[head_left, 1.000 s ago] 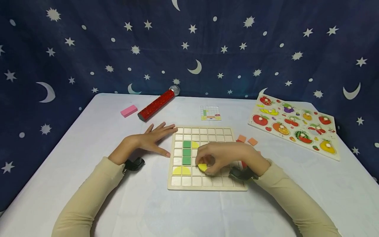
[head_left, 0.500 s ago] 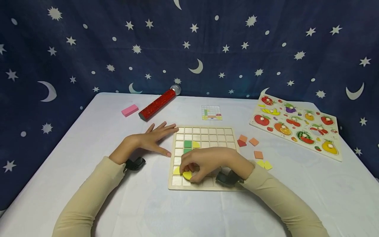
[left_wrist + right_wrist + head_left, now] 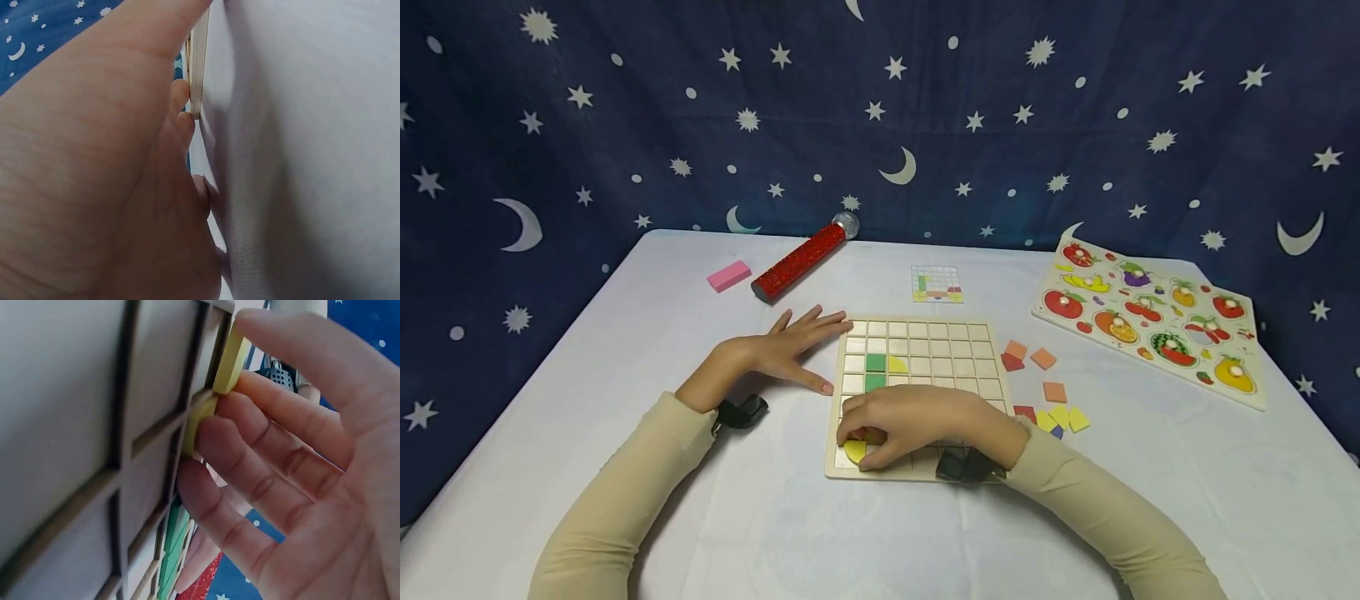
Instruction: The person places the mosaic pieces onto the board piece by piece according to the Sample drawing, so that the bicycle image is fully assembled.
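Note:
My right hand (image 3: 910, 421) pinches a yellow rounded tile (image 3: 854, 452) between thumb and fingers, over the near left corner of a wooden grid board (image 3: 959, 348). In the right wrist view the tile (image 3: 231, 359) stands tilted at a cell, with another yellow tile (image 3: 201, 422) in the cell beside it, under the fingers. Green square tiles (image 3: 876, 363) and a yellow quarter-circle tile (image 3: 897, 365) sit in cells farther up; my right hand hides part of the board. Left of the board my left hand (image 3: 786, 350) rests on the table, fingers spread, fingertips at the board's edge.
Loose orange (image 3: 1055, 392), red (image 3: 1012, 362), yellow (image 3: 1078, 419) and blue tiles lie right of the board. Behind it are a pattern card (image 3: 937, 284), a red glittery microphone (image 3: 801, 260) and a pink block (image 3: 728, 277). A fruit puzzle board (image 3: 1150, 321) lies back right.
My right hand has moved left and slightly nearer with the yellow tile, from mid-board to the near left corner. More loose tiles at the right now show. My left hand stays put.

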A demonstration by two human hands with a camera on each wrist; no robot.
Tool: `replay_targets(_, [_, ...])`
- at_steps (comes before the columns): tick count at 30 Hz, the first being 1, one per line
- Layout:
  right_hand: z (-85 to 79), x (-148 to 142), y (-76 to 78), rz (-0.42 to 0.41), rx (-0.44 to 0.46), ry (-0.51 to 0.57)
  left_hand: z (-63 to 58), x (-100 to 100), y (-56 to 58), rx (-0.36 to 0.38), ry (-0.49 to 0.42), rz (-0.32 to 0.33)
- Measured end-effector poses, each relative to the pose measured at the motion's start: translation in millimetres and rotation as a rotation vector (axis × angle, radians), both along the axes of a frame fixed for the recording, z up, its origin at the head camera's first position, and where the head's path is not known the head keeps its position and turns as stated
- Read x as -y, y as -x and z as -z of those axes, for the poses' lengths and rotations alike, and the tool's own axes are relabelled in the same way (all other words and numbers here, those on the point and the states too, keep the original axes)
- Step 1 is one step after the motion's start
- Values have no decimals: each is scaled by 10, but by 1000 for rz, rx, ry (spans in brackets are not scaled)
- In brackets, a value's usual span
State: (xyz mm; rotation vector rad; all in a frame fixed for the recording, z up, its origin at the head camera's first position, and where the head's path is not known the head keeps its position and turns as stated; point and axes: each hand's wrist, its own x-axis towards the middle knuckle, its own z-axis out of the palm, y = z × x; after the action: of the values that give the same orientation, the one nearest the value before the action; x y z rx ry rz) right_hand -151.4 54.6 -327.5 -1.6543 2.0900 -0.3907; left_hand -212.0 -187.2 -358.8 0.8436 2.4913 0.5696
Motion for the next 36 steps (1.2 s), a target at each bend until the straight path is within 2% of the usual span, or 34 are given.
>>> replay_targets(12, [13, 37, -17, -1, -13, 31, -22, 19, 5, -4, 10, -11])
replay_targets(19, [32, 48, -29, -3, -74, 36, -31, 21, 5, -8, 10, -9])
replay_targets(23, [44, 47, -46, 2, -79, 36, -34, 11, 3, 2, 11, -7])
replay_targets(30, [58, 29, -30, 8, -27, 32, -33, 0, -1, 1, 10, -10])
replay_targets(36, [51, -19, 2, 25, 58, 25, -26, -13, -6, 9, 3, -9])
